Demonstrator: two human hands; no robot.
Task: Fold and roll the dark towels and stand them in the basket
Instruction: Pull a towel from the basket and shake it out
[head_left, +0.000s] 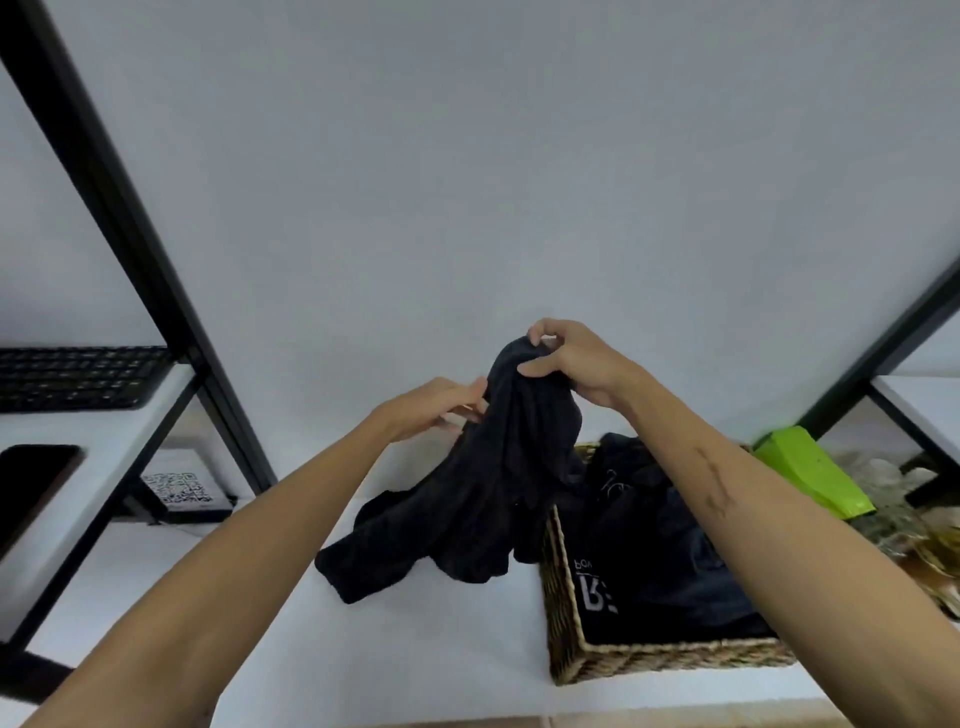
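Observation:
A dark towel hangs crumpled in the air in front of me, its lower end trailing on the white table. My right hand pinches its top edge at the highest point. My left hand holds the cloth just below and to the left of that. To the right stands a woven basket holding more dark cloth, one piece with pale lettering. My right forearm crosses above the basket and hides part of it.
A white table carries everything. A black frame post slants at the left, with a keyboard on a side shelf and a QR-code card behind it. A green packet lies right of the basket.

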